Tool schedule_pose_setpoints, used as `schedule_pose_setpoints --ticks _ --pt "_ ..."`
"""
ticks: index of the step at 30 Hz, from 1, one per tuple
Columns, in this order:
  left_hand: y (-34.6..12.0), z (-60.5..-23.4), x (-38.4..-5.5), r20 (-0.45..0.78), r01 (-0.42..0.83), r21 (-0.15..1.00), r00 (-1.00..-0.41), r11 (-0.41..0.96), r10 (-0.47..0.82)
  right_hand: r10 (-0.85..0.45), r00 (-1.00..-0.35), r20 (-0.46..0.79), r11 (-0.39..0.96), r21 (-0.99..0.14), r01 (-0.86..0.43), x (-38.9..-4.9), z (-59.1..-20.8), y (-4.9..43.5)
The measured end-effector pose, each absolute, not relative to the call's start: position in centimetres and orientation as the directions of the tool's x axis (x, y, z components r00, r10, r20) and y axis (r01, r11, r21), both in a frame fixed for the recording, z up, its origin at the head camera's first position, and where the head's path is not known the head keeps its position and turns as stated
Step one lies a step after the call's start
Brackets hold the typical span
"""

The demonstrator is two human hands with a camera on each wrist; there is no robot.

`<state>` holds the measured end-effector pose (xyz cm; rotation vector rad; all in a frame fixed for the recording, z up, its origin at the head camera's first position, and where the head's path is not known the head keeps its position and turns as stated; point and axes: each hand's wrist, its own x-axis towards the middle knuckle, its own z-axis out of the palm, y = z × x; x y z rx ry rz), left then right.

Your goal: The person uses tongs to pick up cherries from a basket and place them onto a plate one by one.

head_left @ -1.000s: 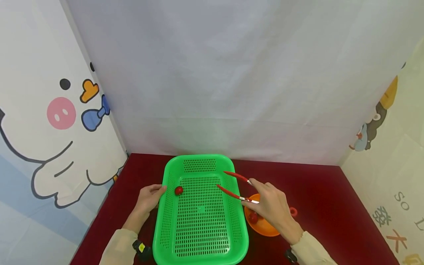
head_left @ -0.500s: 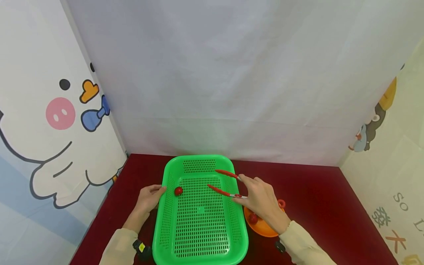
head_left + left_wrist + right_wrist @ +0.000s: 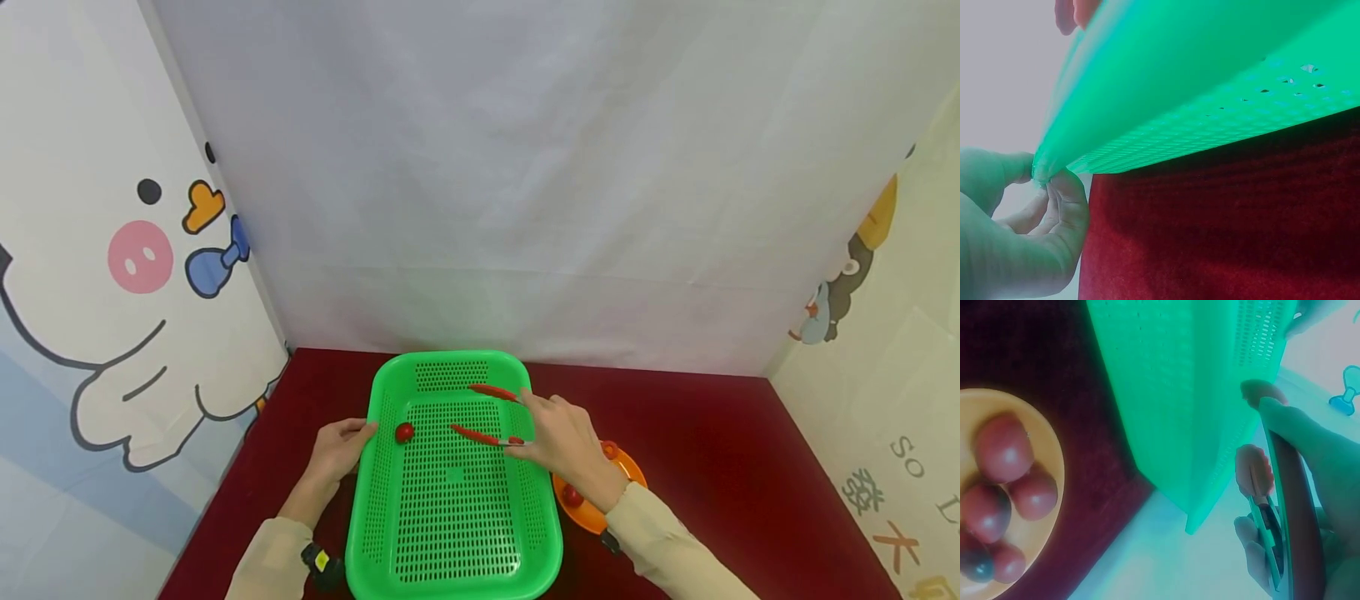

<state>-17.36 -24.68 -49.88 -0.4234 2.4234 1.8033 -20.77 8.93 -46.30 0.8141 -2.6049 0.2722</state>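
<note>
My left hand (image 3: 336, 450) pinches the left rim of a green perforated plastic basket (image 3: 457, 517); the left wrist view shows thumb and fingers meeting at the rim (image 3: 1047, 165). My right hand (image 3: 562, 437) holds a pair of red-tipped tongs (image 3: 476, 435), their arms spread and nothing between the tips. These tips hang over the basket's right half in the head view. One small red cherry tomato (image 3: 404, 432) lies inside the basket, near its left wall. Part of the tongs' handle is hidden by the hand.
Right of the basket stands an orange dish (image 3: 588, 521), partly covered by my right forearm. Several tomatoes (image 3: 1004, 448) fill it in the right wrist view. A dark red cloth (image 3: 712, 467) covers the table, and a pale curtain (image 3: 480, 250) rises behind.
My right hand has carried the spread tongs leftward, further over the basket. The left hand, the basket and the tomato inside it have stayed in place.
</note>
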Motion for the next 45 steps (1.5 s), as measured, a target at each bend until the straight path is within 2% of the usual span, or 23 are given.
schedule_pose_setpoints --ticks 6,11,18,21,31,39,45 --pt "-24.7 -49.8 -17.4 -0.233 -0.272 0.925 -0.958 0.267 -0.168 -0.503 -0.782 0.369 0.827 -0.059 -0.56 -21.0 -46.3 7.9" --pt "-24.6 -49.8 -17.4 -0.237 -0.276 0.926 -0.956 0.258 -0.17 -0.521 -0.772 0.363 0.817 -0.049 -0.574 -21.3 -46.4 7.0" --pt "-24.7 -49.9 -17.4 -0.239 -0.279 0.924 -0.955 0.26 -0.174 -0.511 -0.79 0.34 0.801 -0.146 -0.581 -21.7 -46.6 5.9" --pt "-24.7 -50.0 -17.4 -0.241 -0.281 0.923 -0.955 0.263 -0.174 -0.512 -0.793 0.329 0.8 -0.154 -0.58 -21.9 -46.7 5.4" --pt "-24.7 -50.0 -17.4 -0.238 -0.279 0.922 -0.955 0.27 -0.176 -0.589 -0.751 0.298 0.775 -0.054 -0.629 -21.8 -46.9 3.9" --pt "-24.7 -49.9 -17.3 -0.235 -0.275 0.922 -0.957 0.273 -0.17 -0.592 -0.782 0.194 0.786 -0.076 -0.614 -22.2 -46.3 2.8" --pt "-24.7 -49.9 -17.3 -0.235 -0.276 0.919 -0.957 0.283 -0.172 -0.605 -0.777 0.173 0.782 -0.057 -0.621 -22.3 -45.9 1.9"
